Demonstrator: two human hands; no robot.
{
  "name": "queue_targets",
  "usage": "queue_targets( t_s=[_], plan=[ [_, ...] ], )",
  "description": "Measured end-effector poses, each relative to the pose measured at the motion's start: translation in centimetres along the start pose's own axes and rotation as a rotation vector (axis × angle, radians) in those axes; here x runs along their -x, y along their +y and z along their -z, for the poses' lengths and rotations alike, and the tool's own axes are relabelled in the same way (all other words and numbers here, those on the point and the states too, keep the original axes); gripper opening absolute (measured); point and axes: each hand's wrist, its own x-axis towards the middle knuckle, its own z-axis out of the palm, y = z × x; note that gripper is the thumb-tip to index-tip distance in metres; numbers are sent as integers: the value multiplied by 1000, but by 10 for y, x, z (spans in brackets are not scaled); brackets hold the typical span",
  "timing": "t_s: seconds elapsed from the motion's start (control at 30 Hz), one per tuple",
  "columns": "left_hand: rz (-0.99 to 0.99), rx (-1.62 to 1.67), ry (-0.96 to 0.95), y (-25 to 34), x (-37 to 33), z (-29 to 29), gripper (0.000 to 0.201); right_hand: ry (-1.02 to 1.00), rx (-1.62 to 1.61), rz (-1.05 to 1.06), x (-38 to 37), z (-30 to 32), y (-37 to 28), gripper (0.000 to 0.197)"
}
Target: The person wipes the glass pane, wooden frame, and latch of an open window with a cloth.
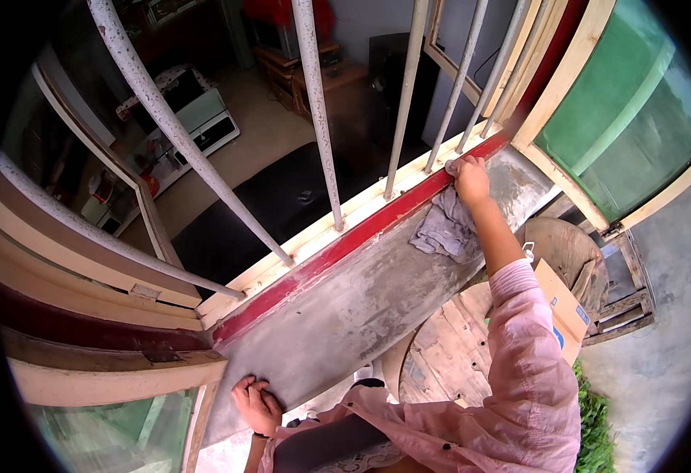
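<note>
My right hand (472, 183) is closed on a damp-looking grey cloth (445, 225) and presses part of it against the red strip (345, 243) along the window frame. The rest of the cloth hangs down over the grey concrete sill (322, 315). On the near left end of that sill rests my left hand (257, 404), its fingers loosely bent and apart, with nothing in them. Just beyond the red strip runs the cream lower rail (306, 256) of the frame, with the window bars standing in it.
Several speckled metal bars (319, 118) cross the window opening. Green-glazed casements (614, 118) stand swung outward at both sides. Below the sill are a round wooden board (448, 347), a cardboard box (560, 303) and a wooden crate (625, 292). A dim furnished room lies beyond the bars.
</note>
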Motion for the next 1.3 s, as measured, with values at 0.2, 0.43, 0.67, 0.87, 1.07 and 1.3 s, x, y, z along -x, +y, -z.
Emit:
queue_targets(
  t_s=[0.2, 0.43, 0.67, 0.87, 1.07, 1.3],
  plan=[
    [22, -11, 14, 6, 0, 2, 24, 5, 227, 137, 53, -19, -116, 14],
    [14, 40, 24, -1, 2, 5, 23, -85, -273, 510, 98, -13, -201, 20],
    [8, 68, 13, 5, -2, 9, 21, -14, 29, 269, 74, -14, -153, 17],
    [-16, 67, 25, -2, 0, 8, 21, -72, -20, 487, 135, -27, -282, 18],
    [-8, 88, 38, -6, 6, 9, 23, -123, -68, 344, 93, -16, -204, 11],
    [-19, 96, 58, -4, 3, 6, 24, -37, -178, 704, 145, -33, -318, 11]
  ],
)
